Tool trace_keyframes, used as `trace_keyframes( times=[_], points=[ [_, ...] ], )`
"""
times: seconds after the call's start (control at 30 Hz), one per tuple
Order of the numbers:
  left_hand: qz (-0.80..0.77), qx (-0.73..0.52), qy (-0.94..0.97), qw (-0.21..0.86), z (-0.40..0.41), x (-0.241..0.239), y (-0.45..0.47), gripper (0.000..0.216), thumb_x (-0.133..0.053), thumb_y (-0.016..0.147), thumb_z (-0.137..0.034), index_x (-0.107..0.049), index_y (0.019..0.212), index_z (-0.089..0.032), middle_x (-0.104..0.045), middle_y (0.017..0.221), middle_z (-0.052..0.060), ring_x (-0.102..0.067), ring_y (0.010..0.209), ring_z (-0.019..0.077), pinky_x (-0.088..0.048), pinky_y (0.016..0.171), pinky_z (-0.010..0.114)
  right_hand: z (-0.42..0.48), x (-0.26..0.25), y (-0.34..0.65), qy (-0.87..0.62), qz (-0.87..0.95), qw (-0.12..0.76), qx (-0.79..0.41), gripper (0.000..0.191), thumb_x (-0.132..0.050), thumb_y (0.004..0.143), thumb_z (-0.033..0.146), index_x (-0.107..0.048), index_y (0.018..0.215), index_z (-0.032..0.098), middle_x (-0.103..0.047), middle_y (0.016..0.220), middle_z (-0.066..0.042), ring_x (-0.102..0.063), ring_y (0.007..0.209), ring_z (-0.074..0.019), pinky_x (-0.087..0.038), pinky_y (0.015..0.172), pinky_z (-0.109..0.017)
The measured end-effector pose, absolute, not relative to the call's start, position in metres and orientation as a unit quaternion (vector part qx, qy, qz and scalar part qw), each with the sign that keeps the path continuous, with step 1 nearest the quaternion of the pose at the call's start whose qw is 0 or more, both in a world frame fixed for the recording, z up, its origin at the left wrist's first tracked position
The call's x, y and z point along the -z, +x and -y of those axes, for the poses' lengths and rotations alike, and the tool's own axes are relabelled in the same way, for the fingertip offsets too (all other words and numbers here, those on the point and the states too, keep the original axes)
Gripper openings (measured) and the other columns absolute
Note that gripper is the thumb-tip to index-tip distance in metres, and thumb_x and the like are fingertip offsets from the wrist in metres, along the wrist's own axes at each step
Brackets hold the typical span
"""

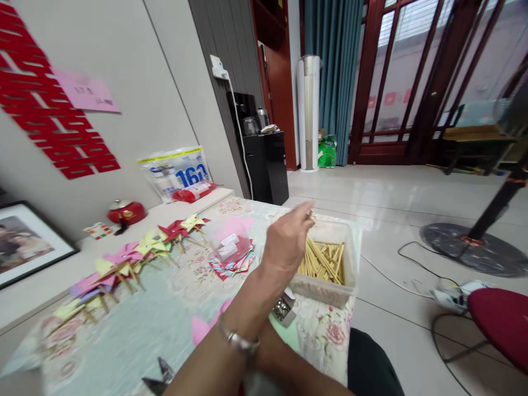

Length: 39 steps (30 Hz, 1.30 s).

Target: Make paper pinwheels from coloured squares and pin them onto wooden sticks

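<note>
My left hand (pixel 286 242) is raised over the near edge of a clear plastic box (pixel 325 291) filled with thin wooden sticks (pixel 324 258). Its fingers are pinched together, and the end of a wooden stick shows at the fingertips. A metal bracelet (pixel 239 342) sits on that wrist. My right forearm (pixel 297 379) crosses under the left one, and its hand is hidden behind it. A small open box of metal pins (pixel 282 308) lies just below the left hand.
A row of paper pinwheels (pixel 136 256) lies along the table's left side. A plastic bag with coloured paper (pixel 231 247) sits mid-table, a pink cut paper (pixel 202 327) nearer me, dark pliers (pixel 160 377) at the front edge. A fan base (pixel 466 250) and cables stand on the floor.
</note>
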<state>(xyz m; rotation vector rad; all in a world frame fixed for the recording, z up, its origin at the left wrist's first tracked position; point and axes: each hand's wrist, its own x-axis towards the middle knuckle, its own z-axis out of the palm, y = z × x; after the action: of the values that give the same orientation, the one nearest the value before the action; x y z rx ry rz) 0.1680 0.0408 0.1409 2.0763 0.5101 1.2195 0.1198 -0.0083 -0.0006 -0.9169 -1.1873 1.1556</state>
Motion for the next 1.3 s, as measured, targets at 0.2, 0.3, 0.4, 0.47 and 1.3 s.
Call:
trace_keyframes(
  times=[0.2,0.3,0.4,0.47,1.3],
  points=[
    [-0.321,-0.651,0.466,0.506,-0.002,-0.147,0.041,0.044,-0.074,0.079,-0.031,-0.066,0.121,-0.020,-0.066,0.077,-0.001,-0.057,0.058,0.0084,-0.048,0.059,0.020,0.009,0.004,0.123,-0.408,0.405,0.623,-0.531,0.032,-0.079,0.068,0.040,-0.054,0.064,0.020,-0.050,0.057,0.005,-0.044,0.055,-0.0126,-0.037,0.054,-0.025],
    [-0.348,-0.667,0.343,0.563,0.006,-0.119,0.002,0.049,-0.082,0.068,-0.029,-0.070,0.113,-0.015,-0.064,0.075,0.000,-0.050,0.052,0.0045,-0.039,0.049,0.016,0.011,0.000,0.125,-0.384,0.348,0.658,-0.546,0.030,-0.081,0.070,0.041,-0.061,0.071,0.019,-0.059,0.065,0.003,-0.050,0.059,-0.0144,-0.041,0.059,-0.025],
    [-0.358,-0.671,0.262,0.594,0.001,-0.091,-0.012,0.045,-0.085,0.063,-0.027,-0.072,0.104,-0.013,-0.065,0.076,0.002,-0.045,0.049,0.0030,-0.032,0.044,0.016,0.014,-0.007,0.128,-0.342,0.283,0.682,-0.581,0.030,-0.086,0.065,0.035,-0.061,0.068,0.019,-0.059,0.062,0.003,-0.049,0.055,-0.0124,-0.041,0.056,-0.023],
    [-0.358,-0.678,0.241,0.595,-0.004,-0.077,-0.014,0.038,-0.084,0.065,-0.025,-0.073,0.099,-0.013,-0.065,0.079,0.002,-0.046,0.050,0.0031,-0.032,0.046,0.016,0.014,-0.011,0.130,-0.321,0.262,0.687,-0.597,0.027,-0.088,0.062,0.031,-0.065,0.070,0.019,-0.060,0.063,0.003,-0.049,0.054,-0.0112,-0.043,0.055,-0.022],
    [-0.349,-0.570,0.254,0.700,0.017,-0.038,0.005,0.043,-0.085,0.066,-0.042,-0.075,0.100,-0.016,-0.061,0.066,-0.002,-0.045,0.048,0.0058,-0.037,0.046,0.018,0.031,-0.050,0.153,-0.314,0.653,0.559,-0.404,0.010,-0.071,0.088,0.029,-0.075,0.085,0.020,-0.068,0.077,-0.004,-0.062,0.070,-0.0182,-0.047,0.064,-0.031]
  ],
)
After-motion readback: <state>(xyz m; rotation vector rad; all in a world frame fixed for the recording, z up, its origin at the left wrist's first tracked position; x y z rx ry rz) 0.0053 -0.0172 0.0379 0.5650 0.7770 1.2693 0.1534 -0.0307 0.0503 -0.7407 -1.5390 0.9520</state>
